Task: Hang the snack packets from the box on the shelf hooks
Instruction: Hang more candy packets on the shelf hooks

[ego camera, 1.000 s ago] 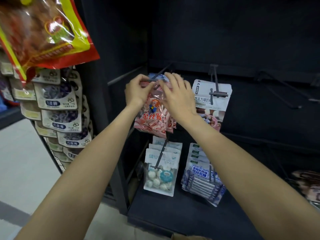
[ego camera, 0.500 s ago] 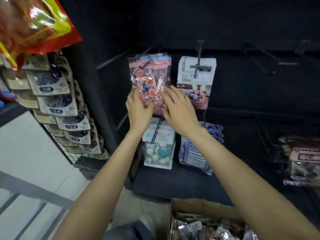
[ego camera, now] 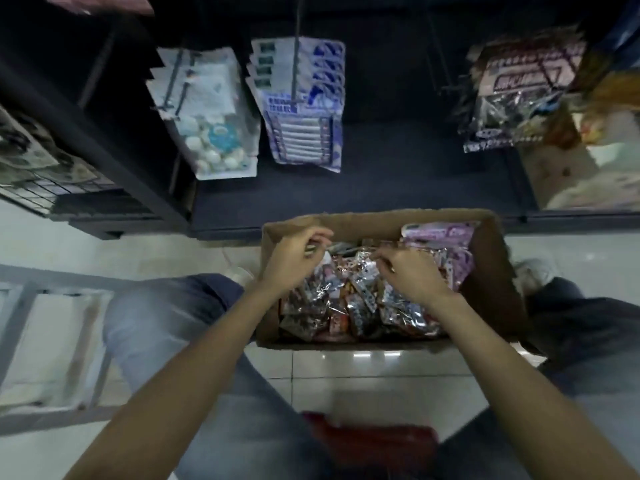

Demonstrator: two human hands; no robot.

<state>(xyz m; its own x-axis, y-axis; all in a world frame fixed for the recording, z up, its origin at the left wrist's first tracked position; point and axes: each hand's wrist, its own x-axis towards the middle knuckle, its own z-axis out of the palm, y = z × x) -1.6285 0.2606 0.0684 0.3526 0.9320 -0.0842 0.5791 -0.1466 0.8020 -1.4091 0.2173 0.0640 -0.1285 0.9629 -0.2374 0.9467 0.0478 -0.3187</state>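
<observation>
The shiny foil snack packets [ego camera: 360,299], silver and red and crinkled, lie heaped in the open brown cardboard box [ego camera: 491,271] that sits on the pale tiled floor [ego camera: 346,368] just in front of the dark shelf unit [ego camera: 398,188]. Both hands are down among them: the left hand [ego camera: 294,261] has its fingers curled at the far left of the heap and seems to pinch the top edge of a packet, while the right hand [ego camera: 412,275] is curled near the middle, thumb and fingers drawn together on foil, though blur hides exactly which packet each one has. A pale purple packet [ego camera: 440,233] leans at the box's far right corner. Above, white packets of round candies [ego camera: 214,116] and blue-and-white packets [ego camera: 304,105] already hang from metal hooks [ego camera: 295,57], with silver-and-purple packets [ego camera: 516,98] further right. The step in hand looks like picking the next packet; the next move calls for freeing one from the tangle, finding its hang hole, and lifting it to a free hook
</observation>
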